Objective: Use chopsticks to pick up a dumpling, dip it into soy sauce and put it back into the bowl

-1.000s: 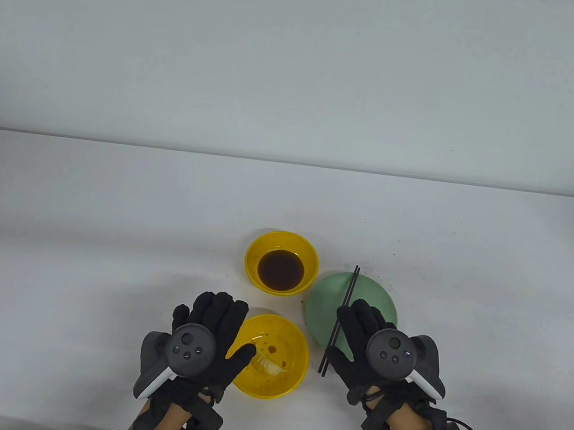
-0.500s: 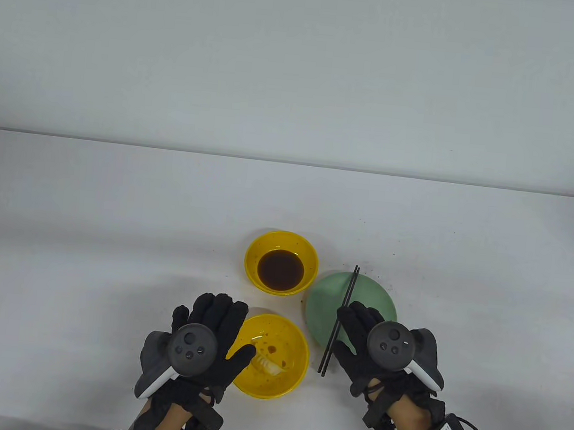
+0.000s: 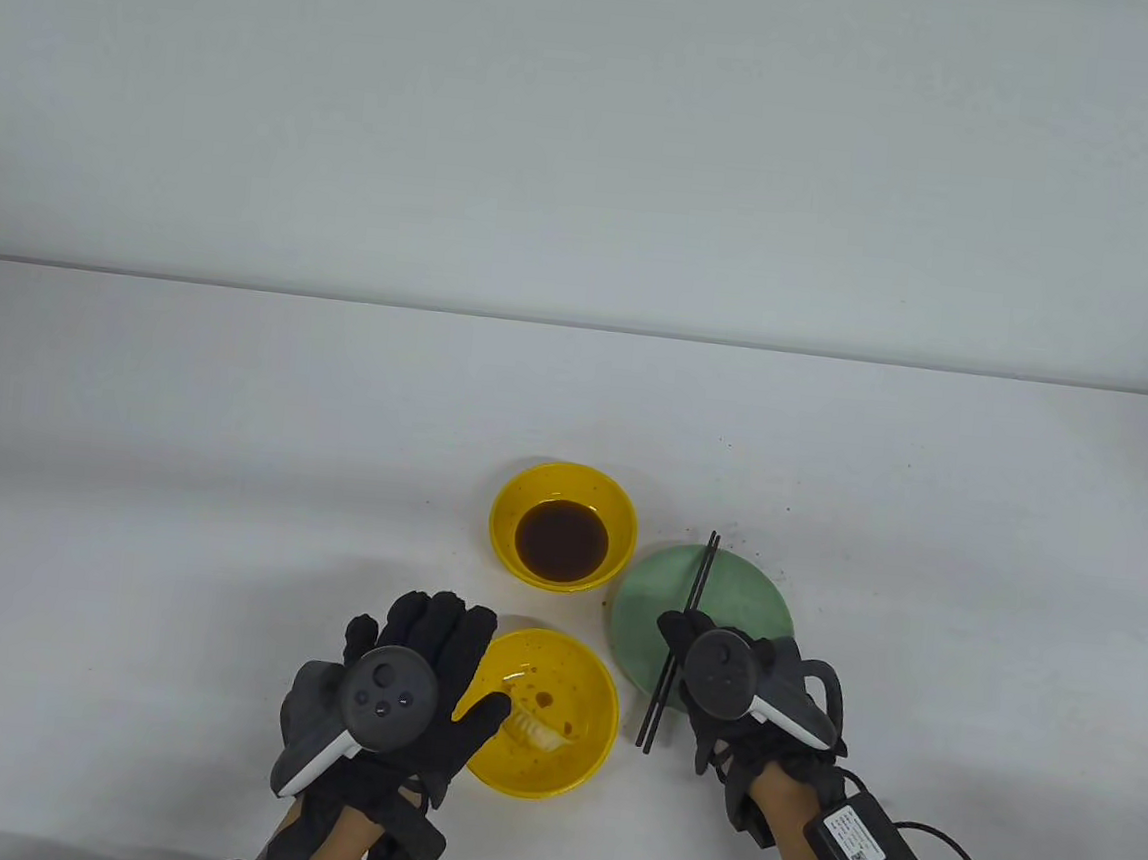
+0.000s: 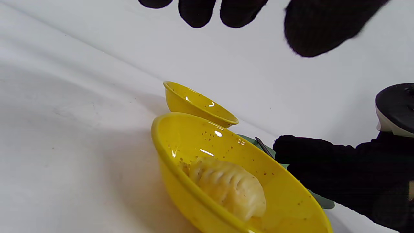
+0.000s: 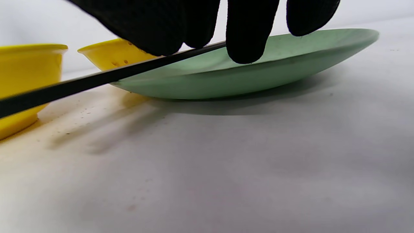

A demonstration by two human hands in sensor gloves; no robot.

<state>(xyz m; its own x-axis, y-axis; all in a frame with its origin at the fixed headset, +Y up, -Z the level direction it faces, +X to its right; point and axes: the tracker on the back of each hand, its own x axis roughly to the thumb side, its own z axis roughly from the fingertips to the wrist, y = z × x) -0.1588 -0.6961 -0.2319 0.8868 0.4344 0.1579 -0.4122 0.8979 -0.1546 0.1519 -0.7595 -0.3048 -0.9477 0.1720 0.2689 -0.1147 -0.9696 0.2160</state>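
A pale dumpling (image 3: 535, 729) (image 4: 226, 187) lies in the near yellow bowl (image 3: 592, 688) (image 4: 161, 139). Behind it stands a second yellow bowl (image 3: 518, 490) (image 4: 194, 103) with dark soy sauce (image 3: 561, 539). Two black chopsticks (image 3: 699, 576) (image 5: 97, 81) lie across the left rim of the green plate (image 3: 751, 591) (image 5: 258, 77). My right hand (image 3: 681, 640) (image 5: 226, 29) is rolled over them, its thumb and fingertips curled onto the sticks. My left hand (image 3: 459, 656) stays flat beside the dumpling bowl's left rim and holds nothing.
A black box with a cable (image 3: 864, 842) is strapped to the right forearm. Brown sauce specks dot the white table (image 3: 232, 440) around the plate and bowls. The table's far edge runs along a pale wall.
The right hand has rolled leftward and curled its fingers down onto the chopsticks. The chopsticks, bowls and left hand have stayed in place.
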